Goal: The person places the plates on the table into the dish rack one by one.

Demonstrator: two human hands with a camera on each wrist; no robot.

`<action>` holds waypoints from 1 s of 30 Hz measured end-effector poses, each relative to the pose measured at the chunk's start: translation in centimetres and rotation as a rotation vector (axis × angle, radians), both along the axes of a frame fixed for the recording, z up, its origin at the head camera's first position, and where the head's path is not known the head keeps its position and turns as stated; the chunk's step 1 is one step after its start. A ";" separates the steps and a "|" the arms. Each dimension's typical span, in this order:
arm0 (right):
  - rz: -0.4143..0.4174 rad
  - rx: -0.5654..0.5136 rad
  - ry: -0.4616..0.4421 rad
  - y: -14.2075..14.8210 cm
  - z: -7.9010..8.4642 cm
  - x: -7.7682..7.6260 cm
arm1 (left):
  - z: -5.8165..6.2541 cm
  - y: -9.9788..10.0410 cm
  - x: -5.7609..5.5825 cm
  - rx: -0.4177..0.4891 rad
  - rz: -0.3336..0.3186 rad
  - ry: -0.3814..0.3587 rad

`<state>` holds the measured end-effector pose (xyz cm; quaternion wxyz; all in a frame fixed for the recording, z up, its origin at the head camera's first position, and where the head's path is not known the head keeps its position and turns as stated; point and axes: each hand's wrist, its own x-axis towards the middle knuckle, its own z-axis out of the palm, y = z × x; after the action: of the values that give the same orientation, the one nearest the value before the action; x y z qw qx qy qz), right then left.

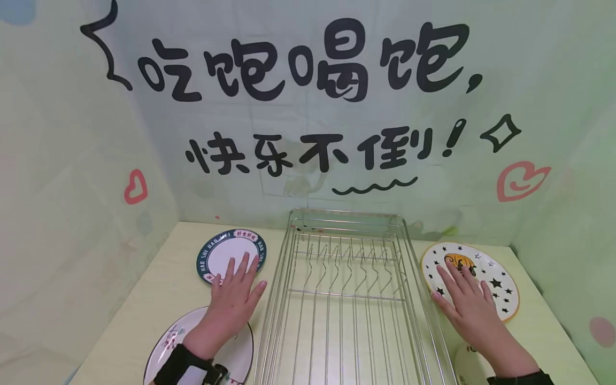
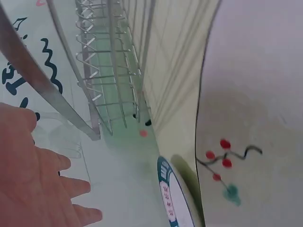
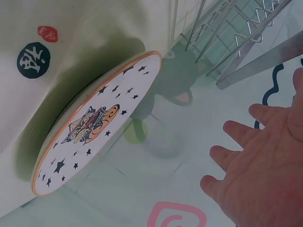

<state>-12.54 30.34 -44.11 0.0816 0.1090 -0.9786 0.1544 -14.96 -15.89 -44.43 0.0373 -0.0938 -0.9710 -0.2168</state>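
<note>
In the head view my left hand (image 1: pixel 233 305) is held palm down with fingers spread. Its fingertips overlap the blue-rimmed plate (image 1: pixel 218 254), and the wrist passes over a larger plate (image 1: pixel 166 347) painted with a red-berry twig (image 2: pixel 226 161). My right hand (image 1: pixel 471 313), also spread and holding nothing, covers part of an orange-rimmed plate (image 1: pixel 502 278) with black stars and a pumpkin picture. Straight fingers of both hands show in the wrist views, with nothing in either palm. A pale plate (image 1: pixel 467 366) lies partly hidden below the right forearm.
Between the hands stands a metal wire rack (image 1: pixel 341 293) with a raised frame and a row of zigzag wires. The pale tabletop (image 1: pixel 130 299) meets a printed backdrop (image 1: pixel 269 117) behind and at both sides.
</note>
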 end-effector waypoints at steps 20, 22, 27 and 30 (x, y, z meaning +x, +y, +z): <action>-0.013 -0.042 0.003 0.1 -0.4 0.7 | -1.0 0.9 2.6 0.965 -0.030 -0.819; -0.012 -0.045 0.003 0.1 -0.5 0.7 | -1.2 1.0 2.8 0.991 -0.031 -0.838; -0.004 -0.055 0.000 0.1 -0.5 0.6 | -2.0 1.3 3.0 1.047 -0.050 -0.858; 0.000 -0.057 -0.003 0.0 -0.5 0.6 | -2.4 1.6 3.1 1.055 -0.039 -0.845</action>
<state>-11.96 30.36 -44.63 0.0834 0.1067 -0.9739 0.1823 -11.90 -14.31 -46.82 -0.3087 0.0121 -0.6643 -0.6806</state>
